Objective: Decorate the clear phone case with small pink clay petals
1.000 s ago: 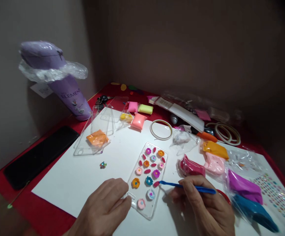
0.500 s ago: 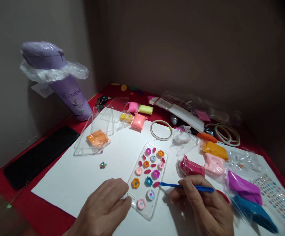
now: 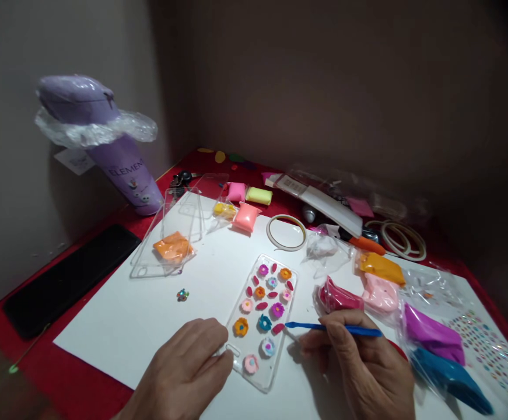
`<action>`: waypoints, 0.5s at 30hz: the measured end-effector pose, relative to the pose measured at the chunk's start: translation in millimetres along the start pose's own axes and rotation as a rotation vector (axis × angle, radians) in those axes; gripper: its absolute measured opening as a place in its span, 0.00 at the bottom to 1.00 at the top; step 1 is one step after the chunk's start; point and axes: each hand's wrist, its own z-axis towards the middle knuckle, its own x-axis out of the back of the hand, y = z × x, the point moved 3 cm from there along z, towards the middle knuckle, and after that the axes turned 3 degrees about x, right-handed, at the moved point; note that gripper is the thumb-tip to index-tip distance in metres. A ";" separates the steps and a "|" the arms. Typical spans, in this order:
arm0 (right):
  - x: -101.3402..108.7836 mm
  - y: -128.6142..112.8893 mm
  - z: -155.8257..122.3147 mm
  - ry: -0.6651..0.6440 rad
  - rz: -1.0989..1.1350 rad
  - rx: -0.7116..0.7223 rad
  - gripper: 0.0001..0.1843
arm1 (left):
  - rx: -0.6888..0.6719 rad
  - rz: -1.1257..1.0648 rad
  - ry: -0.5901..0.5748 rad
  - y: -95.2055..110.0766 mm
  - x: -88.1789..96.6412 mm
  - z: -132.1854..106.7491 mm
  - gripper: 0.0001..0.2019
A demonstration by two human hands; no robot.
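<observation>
Item: clear plastic phone case (image 3: 254, 343) studded with small clay flowers, flat on a white paper sheet (image 3: 149, 315) over the red bench (image 3: 83, 373), directly before me. Left hand (image 3: 184, 373): grip loosely curled, fingertips resting on the case's near left corner, not closed round it. Right hand (image 3: 358, 367): grip clamped on a slim blue plastic sculpting tool (image 3: 332, 328), its tip just beside a dark red clay leaf (image 3: 278, 328) at the case's right edge. Adjacent: bagged magenta clay block (image 3: 339, 296), just beyond the right hand.
</observation>
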 end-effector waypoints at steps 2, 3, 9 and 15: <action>-0.8 0.2 1.6 -0.005 0.008 -0.003 0.12 | 0.005 0.001 0.008 0.0 0.7 1.7 0.13; -1.2 0.5 2.6 -0.007 0.015 -0.004 0.11 | 0.008 0.002 0.011 0.1 1.0 2.4 0.13; -3.5 3.8 5.5 -0.075 0.056 -0.015 0.11 | -0.026 0.010 0.018 1.9 2.1 3.2 0.12; -0.7 8.0 1.8 -0.076 0.112 -0.066 0.11 | -0.021 0.012 0.011 2.9 2.8 3.4 0.11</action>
